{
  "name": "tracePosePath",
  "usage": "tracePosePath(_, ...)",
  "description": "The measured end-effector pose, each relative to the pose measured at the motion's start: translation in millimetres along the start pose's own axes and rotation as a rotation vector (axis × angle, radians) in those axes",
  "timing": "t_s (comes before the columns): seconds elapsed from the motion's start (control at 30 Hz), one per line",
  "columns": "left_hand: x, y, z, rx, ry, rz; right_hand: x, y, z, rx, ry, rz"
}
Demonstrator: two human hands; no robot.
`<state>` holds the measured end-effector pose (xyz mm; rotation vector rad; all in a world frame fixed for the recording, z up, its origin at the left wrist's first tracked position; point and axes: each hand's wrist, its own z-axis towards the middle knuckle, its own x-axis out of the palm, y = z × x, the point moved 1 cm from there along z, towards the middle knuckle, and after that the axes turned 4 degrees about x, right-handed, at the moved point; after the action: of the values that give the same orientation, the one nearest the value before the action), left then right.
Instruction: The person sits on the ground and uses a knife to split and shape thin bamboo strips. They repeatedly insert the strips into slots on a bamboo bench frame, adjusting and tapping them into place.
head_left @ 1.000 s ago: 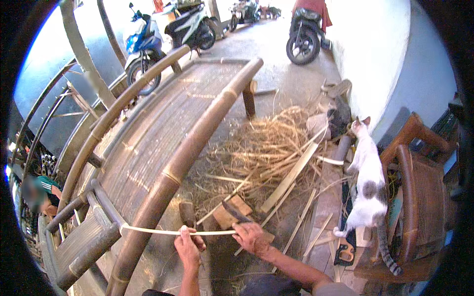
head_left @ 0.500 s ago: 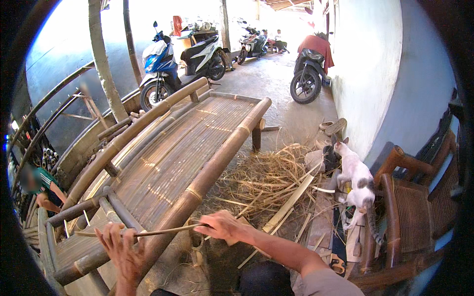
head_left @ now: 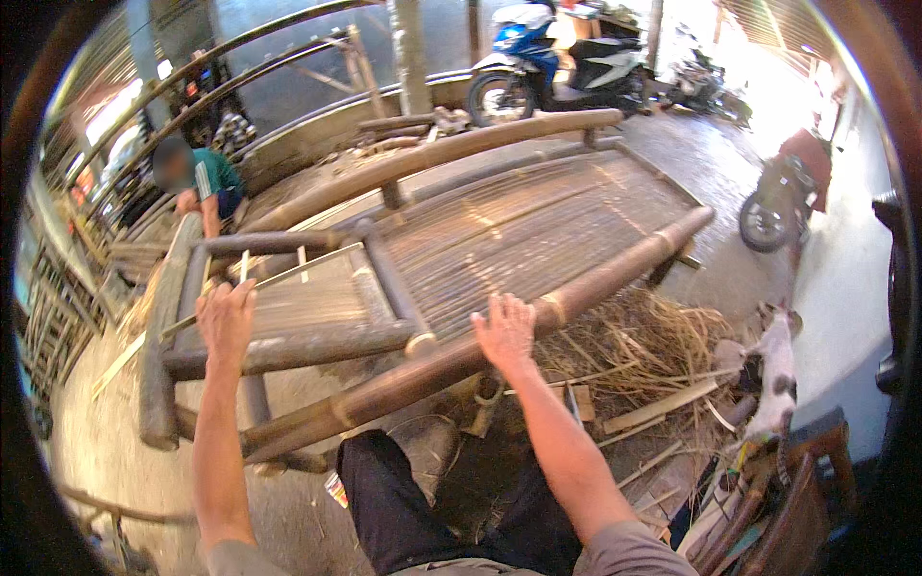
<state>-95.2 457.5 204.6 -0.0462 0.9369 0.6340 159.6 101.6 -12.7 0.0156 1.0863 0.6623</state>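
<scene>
A large bamboo bed frame [head_left: 538, 221] lies in front of me, with a slatted top and thick pole rails. My left hand [head_left: 226, 322] is closed around a thin pale bamboo strip [head_left: 298, 274] that slants across the frame's near end panel. My right hand [head_left: 504, 331] rests flat on the thick near side rail [head_left: 615, 269], fingers spread, holding nothing. My dark trouser leg [head_left: 403, 490] shows below, between my forearms.
A person in a green shirt [head_left: 206, 182] crouches beyond the frame's left end. Bamboo shavings and offcuts [head_left: 643, 350] are piled to the right, beside a white cat [head_left: 773, 374]. A wooden chair [head_left: 797, 499] stands at lower right. A blue motorcycle [head_left: 538, 58] and a red one [head_left: 778, 202] are parked farther off.
My view has swung left over the frame's end. My right hand has let go of the strip and come down on the side rail. My left hand has carried the strip up onto the end panel.
</scene>
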Motion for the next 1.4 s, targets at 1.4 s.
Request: tracePosePath(1.4, 113.0, 34.3, 63.8, -0.041, 0.473, -0.261, -19.9, 9.5, 1.2, 0.122, -0.006, 0.101)
